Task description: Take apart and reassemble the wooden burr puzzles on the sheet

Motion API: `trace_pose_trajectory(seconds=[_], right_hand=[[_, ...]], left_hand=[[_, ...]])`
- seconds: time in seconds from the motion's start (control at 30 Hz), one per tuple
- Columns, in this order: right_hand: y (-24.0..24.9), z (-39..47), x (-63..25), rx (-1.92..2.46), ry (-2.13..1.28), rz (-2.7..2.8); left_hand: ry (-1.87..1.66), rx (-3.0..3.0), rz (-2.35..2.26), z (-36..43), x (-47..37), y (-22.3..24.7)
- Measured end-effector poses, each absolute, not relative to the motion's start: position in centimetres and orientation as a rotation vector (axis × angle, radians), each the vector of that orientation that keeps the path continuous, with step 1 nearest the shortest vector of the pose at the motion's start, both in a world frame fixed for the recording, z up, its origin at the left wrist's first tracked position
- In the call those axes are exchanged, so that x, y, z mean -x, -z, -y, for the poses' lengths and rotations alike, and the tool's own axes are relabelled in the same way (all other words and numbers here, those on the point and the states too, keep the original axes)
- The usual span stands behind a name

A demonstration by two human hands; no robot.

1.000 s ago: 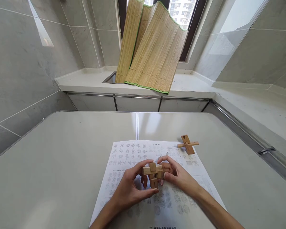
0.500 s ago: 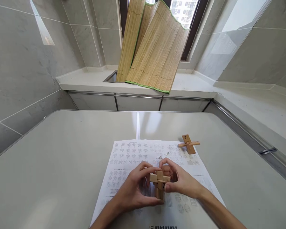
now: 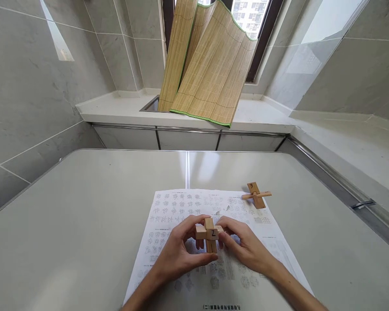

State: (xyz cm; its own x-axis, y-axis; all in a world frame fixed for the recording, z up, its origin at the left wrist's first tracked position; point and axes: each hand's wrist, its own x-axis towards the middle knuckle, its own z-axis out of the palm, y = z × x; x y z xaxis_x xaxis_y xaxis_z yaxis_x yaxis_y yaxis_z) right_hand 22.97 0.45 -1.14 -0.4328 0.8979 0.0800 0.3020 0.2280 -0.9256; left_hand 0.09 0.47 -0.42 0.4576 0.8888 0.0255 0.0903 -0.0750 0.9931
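Note:
A wooden block puzzle [image 3: 210,233] of crossed pieces, one marked "2", is held above a printed sheet [image 3: 168,207]. My left hand [image 3: 178,246] grips it from the left, with the thumb at its bottom end and fingers at its top. On the right side, my right hand [image 3: 246,244] pinches the end of the crossing piece between thumb and fingers. A second wooden assembly [image 3: 256,195], marked "3", lies at the sheet's upper right corner, touched by neither hand.
The sheet lies on a pale table [image 3: 84,216] with a seam down its far half. Beyond it are a white ledge [image 3: 116,110], a bamboo mat [image 3: 210,69] leaning at the window, and tiled walls. A metal rail runs along the right.
The puzzle has moved slightly left and turned, so the "2" now faces the camera. My right hand has shifted its grip to the puzzle's right end.

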Motion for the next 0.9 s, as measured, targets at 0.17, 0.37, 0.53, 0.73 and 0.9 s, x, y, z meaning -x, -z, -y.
trace_pose_trajectory(seconds=[0.17, 0.37, 0.53, 0.73, 0.9], right_hand=[[1.4, -0.3, -22.7, 1.049, -1.455, 1.734], [1.1, -0.3, -22.7, 1.006, -1.579, 1.655], [1.8, -0.4, -22.3, 0.976, -1.705, 1.468], [2.5, -1.6, -22.5, 0.971, -1.867, 0.766], [3.0, -3.1, -24.1, 0.876, -1.794, 0.390]], left_hand=[[-0.784, -1.601, -0.910, -0.2, -0.1, 0.4], [-0.750, -1.669, -0.952, -0.2, 0.0, 0.1], [-0.786, -1.588, -0.987, -0.3, -0.1, 0.2], [-0.830, -1.417, -1.126, -0.5, -0.1, 0.4], [-0.804, -1.384, -1.174, -0.7, 0.0, 0.3]])
